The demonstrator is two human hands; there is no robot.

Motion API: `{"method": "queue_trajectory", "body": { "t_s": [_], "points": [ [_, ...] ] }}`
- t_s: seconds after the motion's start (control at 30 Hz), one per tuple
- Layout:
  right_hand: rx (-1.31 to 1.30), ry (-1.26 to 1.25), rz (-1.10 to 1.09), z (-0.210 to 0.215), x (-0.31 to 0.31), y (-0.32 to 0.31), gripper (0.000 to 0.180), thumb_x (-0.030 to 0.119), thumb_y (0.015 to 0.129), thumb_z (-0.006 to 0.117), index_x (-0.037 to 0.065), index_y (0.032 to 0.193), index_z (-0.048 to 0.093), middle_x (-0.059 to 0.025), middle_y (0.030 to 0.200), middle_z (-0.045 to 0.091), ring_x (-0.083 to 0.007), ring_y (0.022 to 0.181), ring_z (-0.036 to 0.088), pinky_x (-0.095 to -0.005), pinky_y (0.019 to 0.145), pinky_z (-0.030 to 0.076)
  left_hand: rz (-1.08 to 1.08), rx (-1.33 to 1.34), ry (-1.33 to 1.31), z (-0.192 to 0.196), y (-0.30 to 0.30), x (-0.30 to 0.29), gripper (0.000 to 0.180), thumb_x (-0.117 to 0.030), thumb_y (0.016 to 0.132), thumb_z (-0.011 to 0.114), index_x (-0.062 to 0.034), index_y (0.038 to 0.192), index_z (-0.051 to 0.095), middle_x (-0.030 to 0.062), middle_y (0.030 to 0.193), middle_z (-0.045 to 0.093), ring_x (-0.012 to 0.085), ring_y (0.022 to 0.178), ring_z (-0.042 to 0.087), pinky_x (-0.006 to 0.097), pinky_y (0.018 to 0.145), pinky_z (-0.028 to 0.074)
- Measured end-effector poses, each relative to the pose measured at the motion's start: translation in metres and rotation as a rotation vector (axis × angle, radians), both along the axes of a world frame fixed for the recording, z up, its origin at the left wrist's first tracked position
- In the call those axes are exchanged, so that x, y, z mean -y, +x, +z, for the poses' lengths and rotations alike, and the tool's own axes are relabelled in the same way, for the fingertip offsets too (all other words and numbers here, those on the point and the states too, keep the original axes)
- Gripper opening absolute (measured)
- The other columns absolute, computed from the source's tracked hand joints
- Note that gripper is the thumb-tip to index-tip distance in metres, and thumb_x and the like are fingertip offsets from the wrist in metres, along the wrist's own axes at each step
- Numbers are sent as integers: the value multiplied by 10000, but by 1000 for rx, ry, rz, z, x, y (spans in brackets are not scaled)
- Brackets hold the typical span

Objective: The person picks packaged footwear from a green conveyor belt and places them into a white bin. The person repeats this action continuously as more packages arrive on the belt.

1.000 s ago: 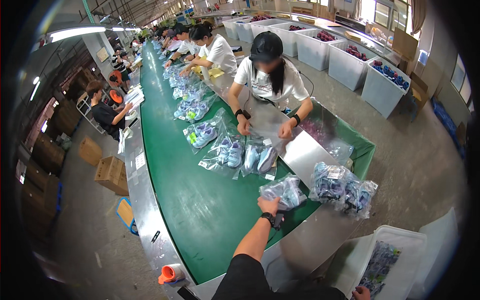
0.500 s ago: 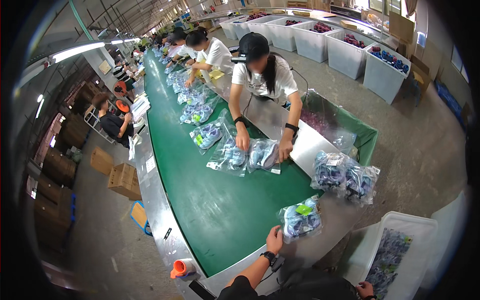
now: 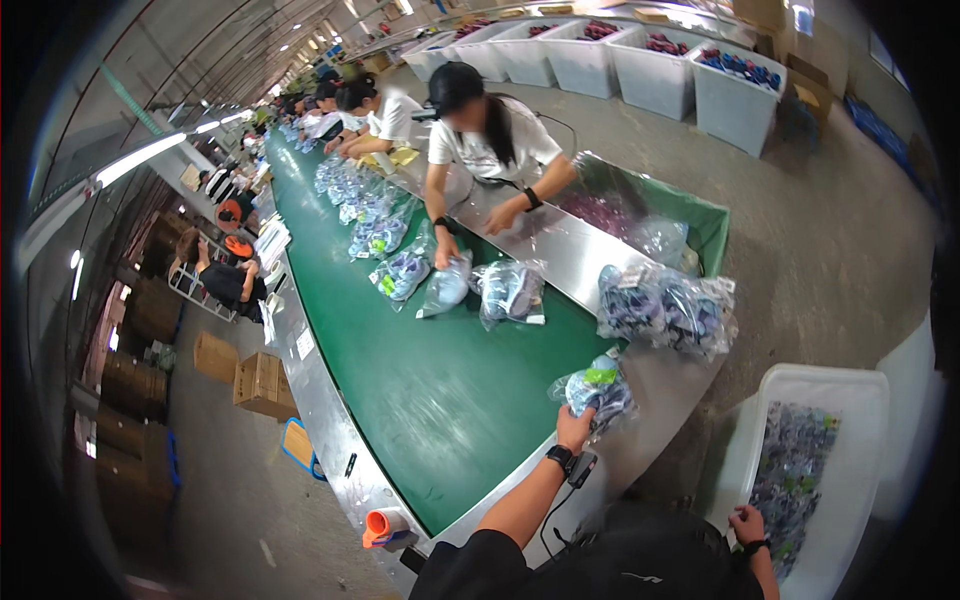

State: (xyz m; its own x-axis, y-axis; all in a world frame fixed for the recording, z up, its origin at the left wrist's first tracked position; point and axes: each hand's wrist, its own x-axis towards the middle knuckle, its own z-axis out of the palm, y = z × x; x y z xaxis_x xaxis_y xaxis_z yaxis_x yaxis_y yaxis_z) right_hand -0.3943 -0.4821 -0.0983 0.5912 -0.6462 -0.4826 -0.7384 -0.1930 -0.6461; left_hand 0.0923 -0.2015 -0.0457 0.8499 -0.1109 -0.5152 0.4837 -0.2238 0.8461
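Note:
My left hand (image 3: pixel 575 425) grips the near edge of a clear plastic bag holding a pair of light-blue shoes (image 3: pixel 597 385), which has a bright green tag. The bag lies at the near right end of the green conveyor belt (image 3: pixel 420 400), by its metal edge. Some fingers are hidden under the plastic. My right hand (image 3: pixel 745 523) hangs low at the right, fingers curled, with nothing visible in it. It is beside a white bin (image 3: pixel 862 450) that holds many bagged shoes (image 3: pixel 798 470).
Across the belt, a co-worker in a white shirt handles bagged shoes (image 3: pixel 447 287); another bag (image 3: pixel 510 292) lies beside them. Bagged shoes (image 3: pixel 665 308) rest on the metal ledge. An orange cup (image 3: pixel 383 526) stands at the near left edge. A green-lined container (image 3: pixel 705 230) stands behind the ledge.
My left hand has moved from beside the bagged shoes onto them and closed on the bag. The co-worker's hand nearer me has come off a bag and drawn back. The view has shifted.

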Motion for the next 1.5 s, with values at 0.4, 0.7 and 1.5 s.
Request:
{"method": "queue_trajectory", "body": {
  "t_s": [0.4,0.7,1.5],
  "points": [
    [545,-277,231,194,-6,157,447,205,831,717,11,1215,595,-169,1091,610,-343,1028,605,-418,906,495,-416,-606,-515,87,-84,62,386,-277,971,543,-20,1259,546,129,1177,670,273,1039,666,439,820,557],
    [580,-508,465,231,-26,121,815,217,603,869,162,1337,519,-117,1306,504,-323,1280,468,-463,1067,347,-630,-903,-485,135,-198,136,441,-397,1027,431,-105,1350,504,71,1300,609,239,1163,603,434,987,479],
    [-86,-484,-107,64,27,-137,549,243,568,742,41,1034,533,-142,1005,540,-349,970,558,-452,812,441,-820,-263,327,48,-175,19,432,-199,962,633,35,1305,514,117,1007,679,169,857,659,313,738,550]
  ]
}}
